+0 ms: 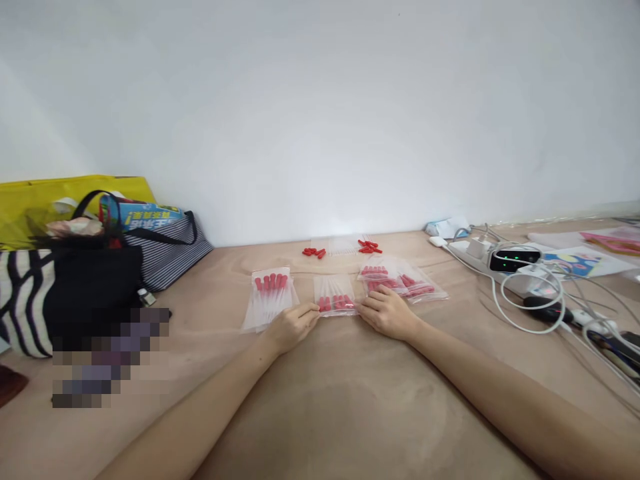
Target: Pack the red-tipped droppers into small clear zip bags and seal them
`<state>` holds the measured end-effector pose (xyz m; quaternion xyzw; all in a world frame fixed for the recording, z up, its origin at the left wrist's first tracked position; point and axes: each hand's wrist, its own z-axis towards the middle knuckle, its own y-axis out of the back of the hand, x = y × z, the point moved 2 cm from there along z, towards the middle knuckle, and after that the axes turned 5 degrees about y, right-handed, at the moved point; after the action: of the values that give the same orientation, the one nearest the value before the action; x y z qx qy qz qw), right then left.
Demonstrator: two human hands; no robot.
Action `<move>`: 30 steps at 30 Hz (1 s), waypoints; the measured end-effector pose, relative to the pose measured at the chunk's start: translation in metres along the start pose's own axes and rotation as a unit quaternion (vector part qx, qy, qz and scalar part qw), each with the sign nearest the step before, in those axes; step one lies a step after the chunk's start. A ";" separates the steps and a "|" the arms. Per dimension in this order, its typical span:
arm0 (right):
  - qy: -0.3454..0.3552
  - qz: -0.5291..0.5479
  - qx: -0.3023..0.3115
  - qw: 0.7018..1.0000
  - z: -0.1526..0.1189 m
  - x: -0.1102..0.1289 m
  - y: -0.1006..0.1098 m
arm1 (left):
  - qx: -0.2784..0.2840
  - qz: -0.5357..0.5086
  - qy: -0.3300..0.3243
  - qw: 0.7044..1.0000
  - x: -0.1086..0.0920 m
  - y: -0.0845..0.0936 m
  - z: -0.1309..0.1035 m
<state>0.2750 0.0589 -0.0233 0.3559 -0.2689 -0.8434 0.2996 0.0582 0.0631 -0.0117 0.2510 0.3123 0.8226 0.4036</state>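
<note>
A clear plastic bag (333,287) holding several red-capped pieces lies flat between my hands. My left hand (294,327) pinches its near left corner, fingers closed. At its near right corner, my right hand (387,313) has its fingers closed on the edge. Another clear bag with red-topped pieces (270,300) lies to the left, close to my left hand. Filled bags with red pieces (425,287) overlap just beyond and right of my right hand. Farther back are loose red pieces (314,253) and a second small pile of them (370,247).
Bags, one black and white (95,287) and one striped (173,247), stand at the left. A power strip (467,257) with tangled white cables and a black device (515,260) is at the right. A white wall (320,120) rises behind.
</note>
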 end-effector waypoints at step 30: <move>0.043 0.018 -0.019 0.999 0.002 0.002 -0.001 | -0.031 0.007 -0.052 0.998 0.000 0.003 0.005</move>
<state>0.2716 0.0582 -0.0234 0.3815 -0.2463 -0.8263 0.3331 0.0598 0.0629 -0.0060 0.2833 0.2634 0.8205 0.4209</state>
